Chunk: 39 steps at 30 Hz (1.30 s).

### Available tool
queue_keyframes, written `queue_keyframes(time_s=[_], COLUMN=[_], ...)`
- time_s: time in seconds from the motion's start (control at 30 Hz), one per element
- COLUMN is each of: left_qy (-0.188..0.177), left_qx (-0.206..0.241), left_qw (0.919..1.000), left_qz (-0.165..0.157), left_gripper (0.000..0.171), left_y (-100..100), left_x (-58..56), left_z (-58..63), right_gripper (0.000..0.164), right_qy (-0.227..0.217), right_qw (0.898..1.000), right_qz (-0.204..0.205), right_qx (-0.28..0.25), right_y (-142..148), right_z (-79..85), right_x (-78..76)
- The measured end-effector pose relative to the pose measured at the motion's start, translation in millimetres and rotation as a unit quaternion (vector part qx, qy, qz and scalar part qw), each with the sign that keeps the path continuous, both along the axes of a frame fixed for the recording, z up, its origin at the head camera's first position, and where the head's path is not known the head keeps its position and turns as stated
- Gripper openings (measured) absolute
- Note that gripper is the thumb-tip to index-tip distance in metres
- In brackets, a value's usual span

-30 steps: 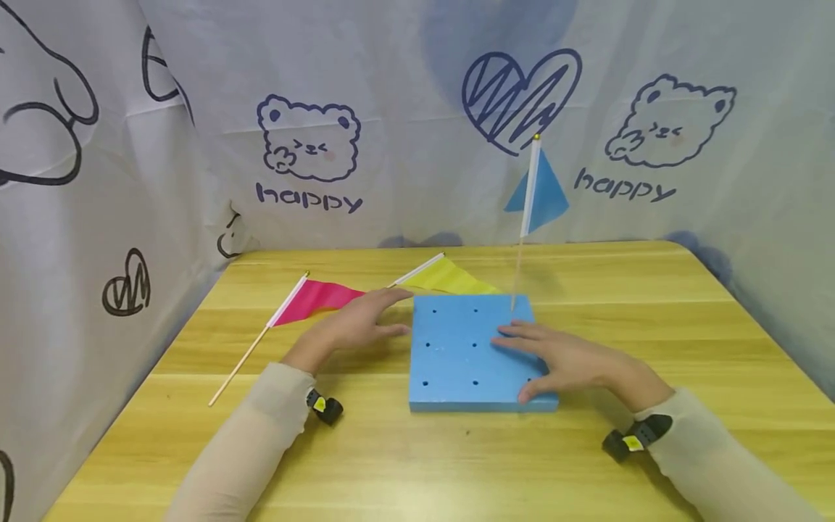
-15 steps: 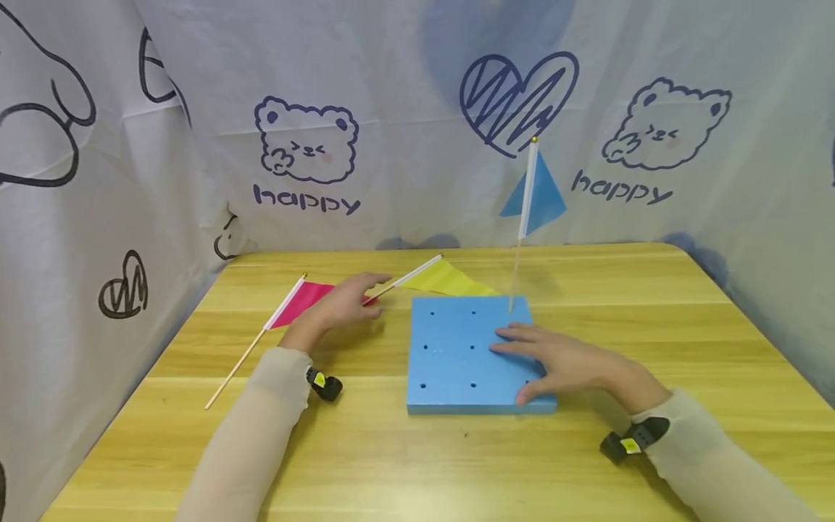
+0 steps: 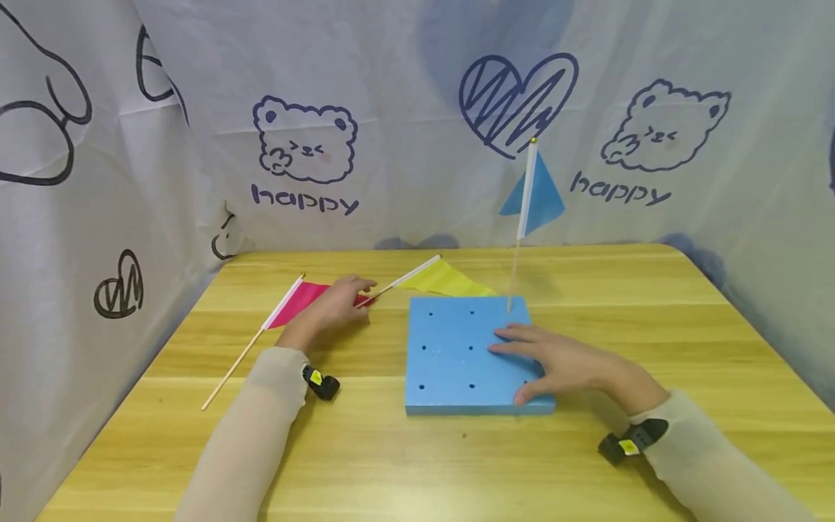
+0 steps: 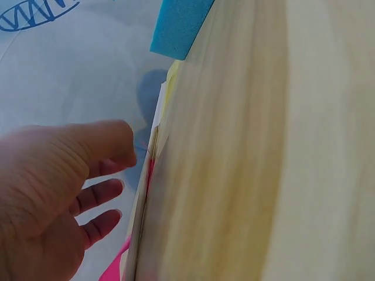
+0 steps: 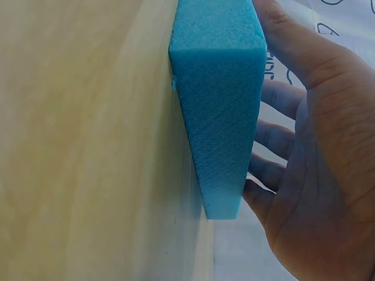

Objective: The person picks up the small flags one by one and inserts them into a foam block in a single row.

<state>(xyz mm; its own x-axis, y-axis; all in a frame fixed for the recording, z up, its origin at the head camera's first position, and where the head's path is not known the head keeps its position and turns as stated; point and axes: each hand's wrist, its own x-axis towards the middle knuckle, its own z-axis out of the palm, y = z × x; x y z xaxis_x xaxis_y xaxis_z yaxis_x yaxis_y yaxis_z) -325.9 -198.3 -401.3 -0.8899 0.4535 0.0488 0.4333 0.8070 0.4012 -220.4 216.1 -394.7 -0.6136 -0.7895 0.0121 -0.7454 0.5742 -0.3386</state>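
My left hand [image 3: 331, 306] hovers over the bare stick end of a yellow pennant flag [image 3: 446, 278], with its loosely bent fingers [image 4: 101, 195] close beside the stick in the left wrist view. Partly under that hand lies a pink pennant flag [image 3: 301, 300], its wooden stick pointing toward the front left. Fingers spread, my right hand [image 3: 570, 360] rests on the right part of a blue foam board [image 3: 450, 366] with rows of small holes. A blue pennant flag [image 3: 544, 199] stands upright in the board's back right corner.
The board and flags are on a wood-grain table [image 3: 365, 464]. A white curtain [image 3: 404, 145] printed with bears and hearts hangs behind the table and along its sides. Each wrist wears a small black camera on a strap.
My left hand has moved left from the board's edge to the stick end of the yellow flag, its fingers drawing closer together. The right hand has stayed on the board.
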Motion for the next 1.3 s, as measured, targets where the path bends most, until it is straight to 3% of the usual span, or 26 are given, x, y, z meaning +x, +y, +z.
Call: queue_keyframes(time_s=[0.53, 0.83, 1.13, 1.3], left_qy=[0.017, 0.032, 0.036, 0.025], left_qx=[-0.051, -0.063, -0.098, -0.108], left_qw=[0.9985, 0.9973, 0.9945, 0.9937], left_qz=[-0.011, -0.019, -0.006, 0.016], left_gripper=[0.05, 0.041, 0.031, 0.037], left_y=[0.7, 3.1, 8.0, 10.8], left_x=[-2.7, 3.3, 9.0, 12.3], left_z=[-11.4, -8.4, -3.7, 1.7], right_gripper=[0.088, 0.087, 0.086, 0.087], right_qy=[-0.012, -0.02, -0.021, -0.019], right_qw=[1.0, 1.0, 1.0, 1.0], right_qz=[-0.017, -0.019, -0.019, -0.018], right_qx=[-0.004, -0.002, -0.007, -0.01], right_y=[0.9, 0.4, -0.4, -0.8], right_z=[-3.4, -1.4, -3.9, -3.4], right_x=[1.4, 1.6, 2.9, 2.1])
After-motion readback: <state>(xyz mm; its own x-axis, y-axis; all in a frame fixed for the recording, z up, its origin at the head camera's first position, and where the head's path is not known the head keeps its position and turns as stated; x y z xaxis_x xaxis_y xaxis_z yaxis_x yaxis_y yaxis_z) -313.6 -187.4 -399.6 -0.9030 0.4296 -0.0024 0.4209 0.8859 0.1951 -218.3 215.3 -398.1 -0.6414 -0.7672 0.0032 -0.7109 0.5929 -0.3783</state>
